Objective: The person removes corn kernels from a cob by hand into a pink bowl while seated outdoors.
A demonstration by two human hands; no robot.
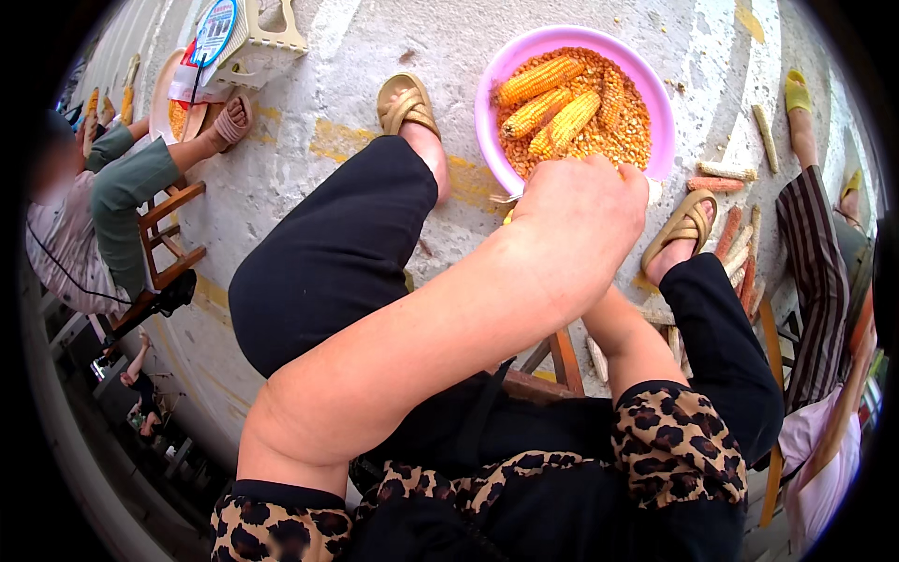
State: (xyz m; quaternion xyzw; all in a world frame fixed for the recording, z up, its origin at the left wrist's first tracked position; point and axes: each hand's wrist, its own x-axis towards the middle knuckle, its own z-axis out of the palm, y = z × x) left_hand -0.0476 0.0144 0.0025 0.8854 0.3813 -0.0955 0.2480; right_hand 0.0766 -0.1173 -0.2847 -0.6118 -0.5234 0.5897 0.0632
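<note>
My left hand (586,200) is closed, back up, at the near rim of a pink plastic basin (667,133). A pale cob end (654,191) sticks out at its right side. At its left, a bit of yellow corn (508,216) and a dry stalk tip show. My right forearm comes up from the lower right; the right hand is hidden behind my left hand and wrist. In the basin, several ears of corn (539,81) with kernels on lie on loose orange-yellow kernels (632,140).
Stripped cobs (737,249) lie on the concrete around my sandal (685,225). Some kernels are scattered by the basin. On the left a person sits on a wooden chair (168,207) near another basin and a cream plastic stool (260,49). People sit on the right too.
</note>
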